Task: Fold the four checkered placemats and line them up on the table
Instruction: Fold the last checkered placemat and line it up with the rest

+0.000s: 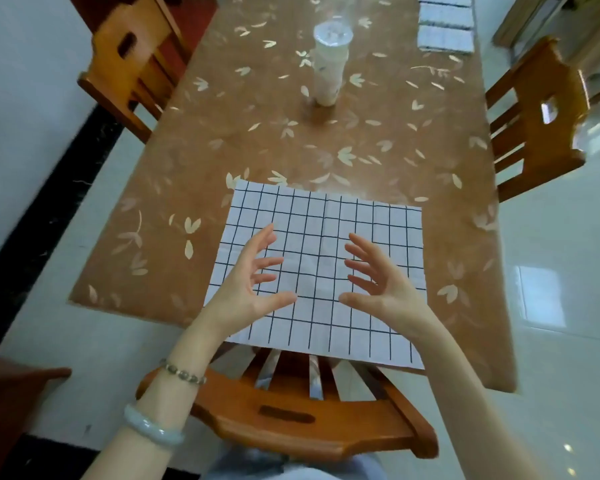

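Observation:
A white placemat with a black grid [326, 216] lies flat and unfolded at the near end of the table [257, 150], its near edge hanging a little past the table's rim. My left hand [253, 282] and my right hand [374, 282] hover above its middle, palms facing each other, fingers spread, holding nothing. At the far right corner of the table, three folded placemats [445, 26] lie in a row, one behind the other.
A tall white lidded container [328, 64] stands in the middle of the table. Wooden chairs stand at the left [132, 64], at the right [534, 116] and right in front of me [305, 410]. Glossy tiled floor lies to the right.

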